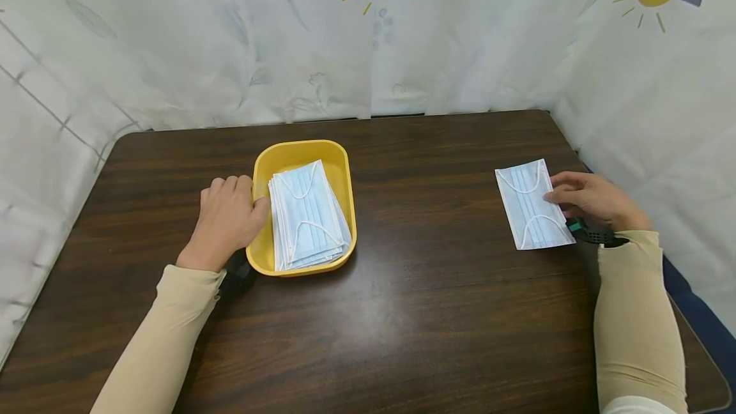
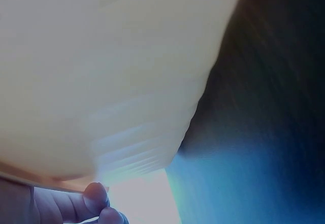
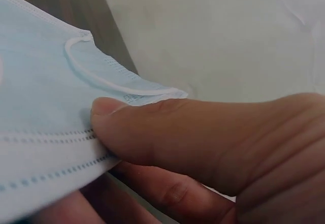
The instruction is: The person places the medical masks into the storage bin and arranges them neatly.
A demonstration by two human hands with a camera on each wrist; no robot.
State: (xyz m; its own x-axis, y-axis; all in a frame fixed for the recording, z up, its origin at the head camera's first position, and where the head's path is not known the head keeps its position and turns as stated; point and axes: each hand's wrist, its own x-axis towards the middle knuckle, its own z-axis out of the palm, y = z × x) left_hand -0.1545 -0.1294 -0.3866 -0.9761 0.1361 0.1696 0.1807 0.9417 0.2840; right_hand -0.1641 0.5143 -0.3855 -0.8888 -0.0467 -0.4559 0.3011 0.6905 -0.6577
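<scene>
A yellow plastic basket point(image 1: 266, 254) stands left of the table's middle, with a stack of light blue face masks point(image 1: 307, 216) inside. My left hand point(image 1: 224, 219) grips the basket's left rim, thumb over the edge; in the left wrist view its fingertips point(image 2: 95, 193) show under the rim beside the pale outer wall. Far to the right, my right hand point(image 1: 595, 198) pinches a single face mask point(image 1: 531, 206) by its right edge. The right wrist view shows the thumb point(image 3: 152, 132) on top of this mask point(image 3: 40, 92) and the fingers beneath, with one white ear loop visible.
The dark brown wooden table point(image 1: 425, 312) spreads between the basket and the right-hand mask. A white patterned curtain point(image 1: 201, 43) hangs behind the table and along both sides. Dark blue cloth point(image 1: 698, 312) shows beyond the right edge.
</scene>
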